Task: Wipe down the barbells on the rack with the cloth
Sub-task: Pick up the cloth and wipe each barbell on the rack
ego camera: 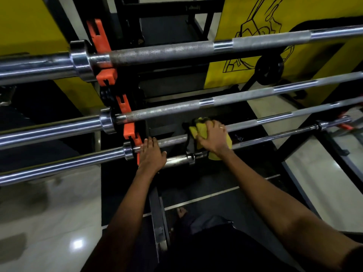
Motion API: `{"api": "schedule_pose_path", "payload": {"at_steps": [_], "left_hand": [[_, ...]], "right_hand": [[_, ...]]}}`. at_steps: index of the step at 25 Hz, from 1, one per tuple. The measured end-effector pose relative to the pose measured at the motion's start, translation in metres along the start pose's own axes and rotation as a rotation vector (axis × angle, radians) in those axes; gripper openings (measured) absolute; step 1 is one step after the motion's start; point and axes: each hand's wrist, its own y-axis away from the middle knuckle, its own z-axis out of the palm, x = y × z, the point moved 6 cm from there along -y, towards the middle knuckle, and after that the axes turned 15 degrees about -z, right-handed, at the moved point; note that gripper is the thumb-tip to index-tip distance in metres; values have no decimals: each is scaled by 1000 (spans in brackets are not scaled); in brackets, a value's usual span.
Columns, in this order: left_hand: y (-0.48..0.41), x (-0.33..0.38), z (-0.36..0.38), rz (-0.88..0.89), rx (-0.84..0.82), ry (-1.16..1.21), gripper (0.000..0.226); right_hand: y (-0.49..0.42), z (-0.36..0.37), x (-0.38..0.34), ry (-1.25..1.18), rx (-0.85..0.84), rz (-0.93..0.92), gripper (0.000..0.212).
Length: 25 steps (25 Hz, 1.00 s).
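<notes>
Four in all across the rack (125, 109), stepped downward and toward the viewer: top barbell (161, 51), second barbell (176, 107), third barbell (275, 118), lowest barbell (275, 136). Upper three resting in orange hooks (101, 42) on the left side of the black frame, thick sleeves jutting out to the left past the hooks. Lowest barbell thinner, its near sleeve ending just below the left hand.

Right hand (213, 137) clenched around a yellow cloth (203, 129), cloth bunched and wrapped over the shaft of the third barbell, to the right of the hooks. Ring visible on one finger. Loose corner of cloth hanging below the wrist, down across the lowest barbell.

Left hand (151, 154) released, grasping nothing: palm down, fingers fairly straight, laid across the third barbell just beside its collar and the orange hook, thumb splayed to the right above the sleeve of the lowest barbell. Both hands on the same bar, near each other but apart, bare knurled shaft between them.

Behind the rack, yellow wall panels (25, 24), a black line drawing on the right one, plus a dark round weight plate (270, 69). Pale glossy floor (49, 213) at lower left, dark mat (216, 185) under the frame. Bare forearms reaching in from the bottom edge.
</notes>
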Motion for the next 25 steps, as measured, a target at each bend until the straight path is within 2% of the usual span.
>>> {"api": "schedule_pose_path", "payload": {"at_steps": [3, 5, 7, 9, 13, 17, 20, 23, 25], "left_hand": [[-8, 28, 3, 94, -21, -6, 66], [-13, 34, 8, 113, -31, -25, 63], [-15, 30, 11, 117, -7, -52, 62], [-15, 29, 16, 95, -4, -82, 63], [-22, 43, 18, 28, 33, -152, 58], [-22, 51, 14, 32, 130, -155, 51], [-21, 50, 17, 47, 183, -113, 60], [-22, 49, 15, 36, 165, -86, 55], [-22, 50, 16, 39, 157, -88, 49]], "right_hand": [[-1, 12, -34, 21, -6, -211, 63], [-6, -2, -9, -37, -54, -273, 65], [-3, -17, 39, -32, -9, -202, 64], [6, -29, 83, -72, 105, -58, 56], [8, -14, 65, -56, 217, 76, 53], [12, -2, 14, -134, 201, -63, 51], [22, -6, 33, -186, 314, -137, 50], [42, -1, 55, -304, 447, 5, 41], [61, 0, 62, -544, 602, 266, 35]]}}
